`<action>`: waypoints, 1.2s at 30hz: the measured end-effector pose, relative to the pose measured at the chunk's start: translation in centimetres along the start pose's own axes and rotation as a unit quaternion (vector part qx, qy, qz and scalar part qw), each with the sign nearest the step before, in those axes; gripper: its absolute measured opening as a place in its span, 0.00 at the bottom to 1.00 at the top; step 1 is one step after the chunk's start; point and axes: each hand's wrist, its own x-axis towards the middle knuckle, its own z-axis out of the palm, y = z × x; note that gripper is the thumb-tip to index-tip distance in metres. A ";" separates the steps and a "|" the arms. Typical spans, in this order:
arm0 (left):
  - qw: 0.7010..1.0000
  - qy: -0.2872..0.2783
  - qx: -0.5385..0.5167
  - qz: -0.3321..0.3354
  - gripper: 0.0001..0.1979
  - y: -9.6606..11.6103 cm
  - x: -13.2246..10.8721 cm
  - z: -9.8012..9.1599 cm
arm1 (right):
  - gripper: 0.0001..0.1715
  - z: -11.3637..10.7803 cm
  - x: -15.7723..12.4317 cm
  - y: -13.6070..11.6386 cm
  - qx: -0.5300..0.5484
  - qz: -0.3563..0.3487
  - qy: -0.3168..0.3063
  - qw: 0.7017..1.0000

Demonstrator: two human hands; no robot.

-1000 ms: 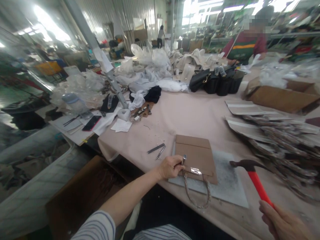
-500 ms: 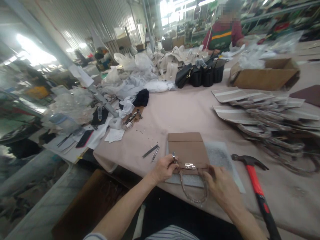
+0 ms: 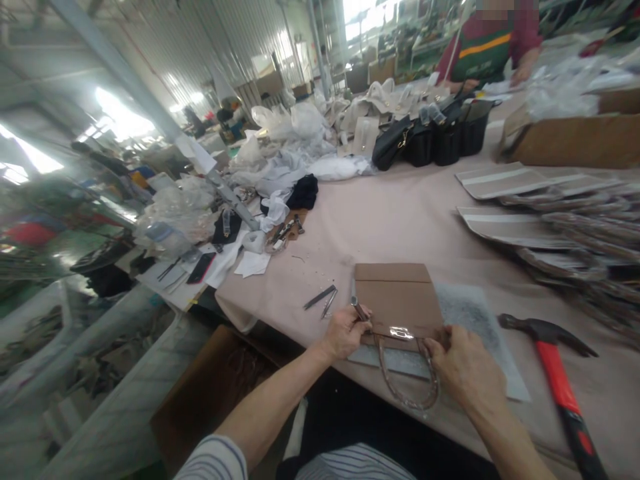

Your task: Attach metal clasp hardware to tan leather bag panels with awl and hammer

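Observation:
A brown flat handbag panel point(image 3: 397, 293) lies on a grey slab point(image 3: 473, 320) near the table's front edge. A shiny metal clasp plate point(image 3: 401, 333) sits along its near edge, and a plastic-wrapped handle point(image 3: 400, 393) loops down toward me. My left hand point(image 3: 347, 331) is closed at the near left corner, its fingers around a short, shiny metal rod point(image 3: 355, 303) that points up. At the near right corner my right hand point(image 3: 467, 363) pinches the panel's edge between thumb and fingers. A red and black claw hammer point(image 3: 557, 373) lies right of the slab.
Thin metal tools point(image 3: 325, 300) lie left of the panel. Stacked bag panels with wrapped handles point(image 3: 560, 227) occupy the right side. Black bags point(image 3: 435, 140), plastic wrapping point(image 3: 295, 130) and a cardboard box point(image 3: 575, 140) stand farther back. A co-worker point(image 3: 487, 50) is across the table.
The view has shifted, so most things appear farther right, with the hammer and stacked panels nearer the picture's edge. Both hands keep their places at the panel's near corners.

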 end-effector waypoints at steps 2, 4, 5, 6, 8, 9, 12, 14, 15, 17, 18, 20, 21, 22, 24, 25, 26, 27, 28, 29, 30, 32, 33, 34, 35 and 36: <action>0.998 -0.006 0.021 0.057 0.06 0.0 -0.3 0.0 | 0.20 -0.3 0.0 -0.2 0.005 0.010 -0.015 1.000; 0.991 -0.046 0.041 0.122 0.07 0.2 -0.6 0.2 | 0.21 -0.4 0.1 -0.2 0.021 0.015 -0.021 0.999; 0.988 -0.060 0.044 0.137 0.06 0.3 -0.8 0.2 | 0.21 -0.4 0.2 -0.2 0.033 0.018 -0.021 0.999; 0.990 -0.057 0.038 0.126 0.06 0.4 -0.9 0.2 | 0.21 -0.3 0.3 -0.2 0.045 0.022 -0.021 0.999; 0.999 0.015 -0.002 0.029 0.07 0.5 -0.9 0.1 | 0.23 -0.2 0.4 0.0 0.065 0.034 -0.017 0.997; 0.996 0.069 -0.031 -0.037 0.08 0.5 -0.8 -0.1 | 0.23 -0.1 0.4 0.0 0.074 0.038 -0.013 0.996; 0.972 0.155 -0.095 -0.150 0.10 0.8 -0.4 -0.9 | 0.21 0.2 0.6 0.3 0.097 0.049 -0.009 0.994; 0.975 0.133 -0.107 -0.139 0.09 1.4 -0.3 -1.2 | 0.17 0.3 0.8 0.4 0.121 0.059 -0.010 0.991; 0.979 0.113 -0.113 -0.125 0.08 1.8 -0.2 -1.1 | 0.15 0.3 0.9 0.5 0.135 0.063 -0.011 0.989; 0.980 0.082 -0.144 -0.106 0.08 2.8 -0.1 -0.3 | 0.13 0.1 1.0 0.6 0.169 0.066 -0.010 0.983; 0.978 0.072 -0.165 -0.107 0.08 3.4 0.0 0.2 | 0.13 0.0 1.0 0.6 0.191 0.065 -0.009 0.979; 0.971 0.054 -0.198 -0.123 0.08 4.4 0.4 1.7 | 0.13 -0.3 0.8 0.7 0.244 0.061 -0.009 0.968; 0.968 0.045 -0.209 -0.133 0.08 4.9 0.7 2.4 | 0.14 -0.5 0.6 0.7 0.275 0.060 -0.011 0.960; 0.965 0.035 -0.216 -0.142 0.08 5.3 1.1 3.0 | 0.15 -0.6 0.3 0.6 0.309 0.061 -0.017 0.949; 0.963 0.017 -0.224 -0.149 0.07 6.0 1.9 4.0 | 0.17 -0.8 -0.4 0.5 0.391 0.066 -0.042 0.917; 0.963 0.008 -0.228 -0.147 0.07 6.3 2.3 4.4 | 0.19 -0.8 -0.8 0.4 0.436 0.069 -0.058 0.896; 0.962 0.001 -0.233 -0.141 0.06 6.5 2.7 4.6 | 0.22 -0.9 -1.2 0.3 0.480 0.071 -0.073 0.871; 0.962 -0.005 -0.239 -0.134 0.06 6.6 3.1 4.8 | 0.25 -0.9 -1.5 0.1 0.522 0.072 -0.085 0.846; 0.960 -0.009 -0.246 -0.130 0.05 6.8 3.4 5.0 | 0.29 -0.8 -1.7 0.0 0.559 0.073 -0.094 0.821; 0.958 -0.012 -0.253 -0.131 0.06 6.8 3.7 5.1 | 0.32 -0.7 -1.9 0.0 0.589 0.073 -0.100 0.798; 0.955 -0.013 -0.260 -0.140 0.06 6.9 3.9 5.2 | 0.33 -0.7 -2.0 -0.1 0.615 0.071 -0.108 0.778; 0.948 -0.012 -0.268 -0.173 0.08 6.9 4.1 5.2 | 0.33 -0.4 -2.2 -0.1 0.650 0.065 -0.126 0.746; 0.944 -0.012 -0.268 -0.190 0.09 6.8 4.1 5.2 | 0.32 -0.2 -2.3 -0.1 0.662 0.062 -0.134 0.735; 0.942 -0.011 -0.267 -0.204 0.10 6.8 4.1 5.2 | 0.31 0.0 -2.3 0.0 0.671 0.059 -0.141 0.725; 0.940 -0.012 -0.267 -0.213 0.11 6.8 4.1 5.2 | 0.31 0.3 -2.3 0.0 0.678 0.056 -0.144 0.719; 0.938 -0.012 -0.268 -0.220 0.12 6.9 4.1 5.1 | 0.30 0.5 -2.3 0.1 0.684 0.052 -0.146 0.713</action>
